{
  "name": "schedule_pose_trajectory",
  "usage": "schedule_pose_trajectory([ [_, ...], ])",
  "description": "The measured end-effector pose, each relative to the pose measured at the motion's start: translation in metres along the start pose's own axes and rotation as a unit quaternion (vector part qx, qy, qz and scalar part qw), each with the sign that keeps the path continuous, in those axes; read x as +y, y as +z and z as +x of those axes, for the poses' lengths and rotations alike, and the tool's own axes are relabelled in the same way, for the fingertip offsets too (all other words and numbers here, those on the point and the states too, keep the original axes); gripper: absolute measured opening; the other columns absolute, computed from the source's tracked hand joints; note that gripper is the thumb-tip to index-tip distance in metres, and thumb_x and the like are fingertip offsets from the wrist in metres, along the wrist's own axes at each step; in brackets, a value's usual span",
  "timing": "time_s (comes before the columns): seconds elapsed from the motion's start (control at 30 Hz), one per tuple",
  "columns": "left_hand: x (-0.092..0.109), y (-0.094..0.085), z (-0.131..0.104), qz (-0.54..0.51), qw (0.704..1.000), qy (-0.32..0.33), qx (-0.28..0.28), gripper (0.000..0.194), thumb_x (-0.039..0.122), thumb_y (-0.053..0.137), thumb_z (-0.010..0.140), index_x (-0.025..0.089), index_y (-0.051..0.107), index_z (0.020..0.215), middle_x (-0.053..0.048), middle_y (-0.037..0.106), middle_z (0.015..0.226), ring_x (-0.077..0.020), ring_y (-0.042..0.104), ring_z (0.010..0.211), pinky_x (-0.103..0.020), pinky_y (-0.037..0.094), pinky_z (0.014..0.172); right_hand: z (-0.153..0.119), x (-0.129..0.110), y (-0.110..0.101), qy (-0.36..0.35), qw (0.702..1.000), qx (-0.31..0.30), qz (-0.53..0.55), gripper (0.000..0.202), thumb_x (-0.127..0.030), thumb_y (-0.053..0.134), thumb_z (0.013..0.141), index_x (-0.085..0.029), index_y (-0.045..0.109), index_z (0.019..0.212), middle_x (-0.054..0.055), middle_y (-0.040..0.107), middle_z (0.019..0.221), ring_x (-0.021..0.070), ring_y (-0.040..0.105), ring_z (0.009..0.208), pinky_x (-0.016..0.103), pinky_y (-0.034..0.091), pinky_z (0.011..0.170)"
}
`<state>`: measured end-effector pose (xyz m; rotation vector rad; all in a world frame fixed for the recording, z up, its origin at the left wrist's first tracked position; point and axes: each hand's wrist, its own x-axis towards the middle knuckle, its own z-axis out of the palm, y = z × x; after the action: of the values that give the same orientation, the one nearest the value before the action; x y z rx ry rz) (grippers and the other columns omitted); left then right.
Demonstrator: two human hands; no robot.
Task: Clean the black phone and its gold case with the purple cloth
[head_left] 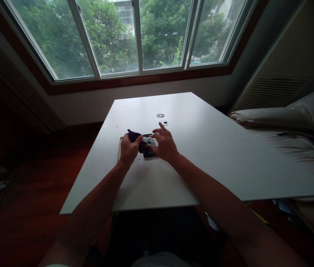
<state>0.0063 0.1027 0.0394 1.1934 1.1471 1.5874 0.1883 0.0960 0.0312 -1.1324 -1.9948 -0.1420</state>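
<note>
My left hand (129, 148) is closed on a dark purple cloth (134, 136), part of which hangs down beside its thumb. A small clear bottle with a white top (150, 141) lies between the two hands, its white end at the cloth. My right hand (164, 144) holds the bottle between thumb and fingers, with the index finger stretched away. Below them a dark flat device like a phone (150, 155) lies on the white table (218, 159), partly hidden by the cloth and hands. A pale flat object (119, 149) shows left of my left hand.
Two small round items, one patterned (160, 115) and one with a dark centre (165, 123), lie beyond the hands. A window (137, 37) is behind the table. A sofa with pale covers (293, 118) stands at the right.
</note>
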Motion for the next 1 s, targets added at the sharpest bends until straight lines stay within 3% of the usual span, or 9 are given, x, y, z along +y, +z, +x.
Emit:
schedule_pose_trajectory([
  [0.13,0.002,-0.002,0.000,-0.020,1.000,-0.004,0.003,0.037,0.028,0.090,0.070,0.018,0.065,0.095,-0.003,0.068,0.089,-0.0169,0.065,0.079,-0.026,0.052,0.070,0.000,-0.006,-0.005,-0.005,1.000,-0.014,-0.005,0.033,-0.029,0.068,0.088,-0.021,0.066,0.120,0.012,0.066,0.119,0.0344,0.041,0.144,0.056,0.031,0.120],
  [0.3,0.003,0.000,-0.006,0.035,0.999,0.014,-0.035,0.038,0.034,0.087,0.075,0.019,0.063,0.100,-0.005,0.069,0.094,-0.0177,0.065,0.083,-0.026,0.052,0.072,-0.002,-0.014,-0.009,-0.026,0.999,-0.040,-0.013,0.047,-0.031,0.066,0.090,-0.024,0.060,0.136,0.010,0.066,0.128,0.0328,0.042,0.143,0.056,0.021,0.125],
  [0.43,0.005,0.004,-0.011,0.066,0.996,0.035,-0.053,0.033,0.035,0.084,0.080,0.019,0.062,0.099,-0.004,0.067,0.091,-0.0182,0.063,0.082,-0.027,0.051,0.071,-0.002,-0.018,-0.007,-0.027,0.999,-0.043,0.011,0.030,-0.029,0.056,0.096,-0.025,0.067,0.124,0.008,0.070,0.123,0.0286,0.051,0.136,0.053,0.025,0.123],
  [0.6,0.007,0.006,-0.012,0.084,0.992,0.060,-0.065,0.025,0.032,0.080,0.083,0.018,0.061,0.094,-0.004,0.065,0.088,-0.0176,0.061,0.078,-0.028,0.050,0.067,0.001,-0.021,-0.008,-0.023,0.999,-0.043,0.006,0.023,-0.026,0.053,0.098,-0.020,0.070,0.112,0.008,0.074,0.104,0.0264,0.062,0.108,0.048,0.034,0.114],
  [0.7,0.006,0.005,-0.012,0.084,0.992,0.064,-0.069,0.027,0.033,0.081,0.083,0.018,0.061,0.093,-0.004,0.065,0.087,-0.0178,0.062,0.077,-0.029,0.051,0.068,0.001,-0.022,-0.009,-0.022,0.998,-0.050,-0.012,0.022,-0.027,0.053,0.098,-0.020,0.070,0.108,0.007,0.075,0.095,0.0255,0.062,0.096,0.045,0.038,0.106],
  [1.0,-0.004,0.003,-0.007,0.082,0.993,0.045,-0.075,0.035,0.039,0.083,0.077,0.017,0.058,0.090,-0.002,0.063,0.082,-0.0156,0.060,0.073,-0.027,0.049,0.066,-0.001,-0.022,-0.007,-0.022,0.998,-0.055,-0.036,0.022,-0.025,0.053,0.098,-0.021,0.072,0.109,0.005,0.074,0.087,0.0221,0.061,0.084,0.039,0.036,0.096],
])
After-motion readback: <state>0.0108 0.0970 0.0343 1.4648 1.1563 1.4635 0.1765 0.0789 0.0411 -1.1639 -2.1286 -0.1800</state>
